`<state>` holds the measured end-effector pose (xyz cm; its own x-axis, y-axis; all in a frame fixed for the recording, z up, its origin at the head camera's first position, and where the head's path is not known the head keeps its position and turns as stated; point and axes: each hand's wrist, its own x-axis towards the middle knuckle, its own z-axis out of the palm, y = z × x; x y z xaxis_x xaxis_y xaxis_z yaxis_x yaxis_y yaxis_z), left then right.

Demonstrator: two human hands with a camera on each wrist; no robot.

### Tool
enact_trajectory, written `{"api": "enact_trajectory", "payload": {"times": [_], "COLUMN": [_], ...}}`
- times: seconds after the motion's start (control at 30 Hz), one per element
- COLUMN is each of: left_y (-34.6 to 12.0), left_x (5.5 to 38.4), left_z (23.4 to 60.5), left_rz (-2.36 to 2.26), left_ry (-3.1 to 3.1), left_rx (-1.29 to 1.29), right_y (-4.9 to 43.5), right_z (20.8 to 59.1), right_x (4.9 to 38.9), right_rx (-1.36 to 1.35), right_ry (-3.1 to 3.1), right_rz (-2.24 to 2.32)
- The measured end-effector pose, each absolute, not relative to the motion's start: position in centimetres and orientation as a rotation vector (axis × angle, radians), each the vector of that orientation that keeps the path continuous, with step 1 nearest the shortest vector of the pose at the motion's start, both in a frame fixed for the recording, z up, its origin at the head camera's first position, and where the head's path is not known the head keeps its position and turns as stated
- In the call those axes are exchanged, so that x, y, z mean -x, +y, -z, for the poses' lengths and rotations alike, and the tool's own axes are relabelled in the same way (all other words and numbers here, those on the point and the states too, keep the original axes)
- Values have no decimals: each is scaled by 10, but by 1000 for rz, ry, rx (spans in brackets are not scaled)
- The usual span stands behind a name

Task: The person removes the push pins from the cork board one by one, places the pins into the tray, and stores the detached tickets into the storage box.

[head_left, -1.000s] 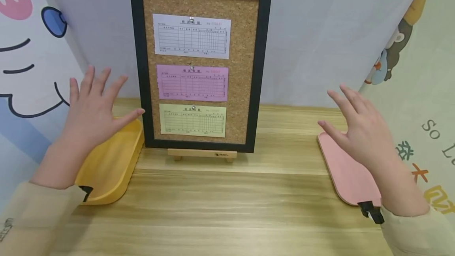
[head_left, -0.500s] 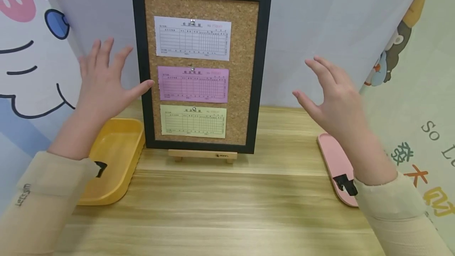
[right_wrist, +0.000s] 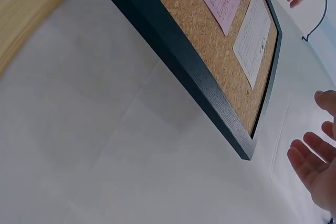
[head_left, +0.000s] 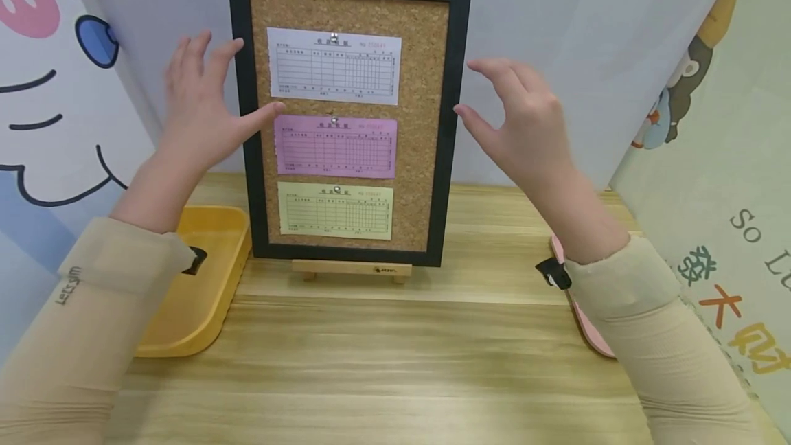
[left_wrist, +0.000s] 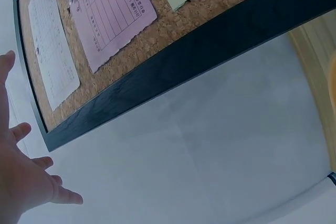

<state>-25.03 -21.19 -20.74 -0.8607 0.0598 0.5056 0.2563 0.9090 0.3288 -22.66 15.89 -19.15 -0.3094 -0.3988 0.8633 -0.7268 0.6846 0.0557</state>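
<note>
A cork board (head_left: 420, 156) in a black frame stands upright on a small wooden easel (head_left: 352, 267). Metal pins hold a white receipt slip (head_left: 334, 71), a pink slip (head_left: 336, 150) and a yellow slip (head_left: 336, 215) to it, one above another. My left hand (head_left: 204, 105) hovers at the board's left side, thumb and fingers spread, holding nothing; its thumb tip overlaps the pink slip's corner in the head view. My right hand (head_left: 525, 126) is by the right edge of the frame, thumb and fingers apart with nothing between. In both wrist views the hands look clear of the frame.
A yellow tray (head_left: 231, 287) lies left of the board on the wooden table (head_left: 371, 376). To the right is a pink tray (head_left: 596, 335), mostly hidden by my right forearm. A pale curtain (head_left: 525, 12) hangs behind.
Both hands have risen from over the trays and moved inward to the board's two sides, the right one travelling farther left. The board and its slips have stayed put.
</note>
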Motion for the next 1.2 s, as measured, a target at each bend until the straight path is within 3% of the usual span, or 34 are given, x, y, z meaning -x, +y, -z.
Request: {"api": "enact_trajectory", "payload": {"times": [0.67,1.2], "left_y": [-195,-190], "left_x": [288,305], "left_z": [187,185], "left_rz": [725,848], "left_ry": [-2604,-2610], "left_rx": [149,53], "right_y": [89,45], "right_z": [168,173], "right_x": [279,309], "right_rx": [-884,-769], "right_ry": [-2116,-2316], "right_rz": [-599,-621]}}
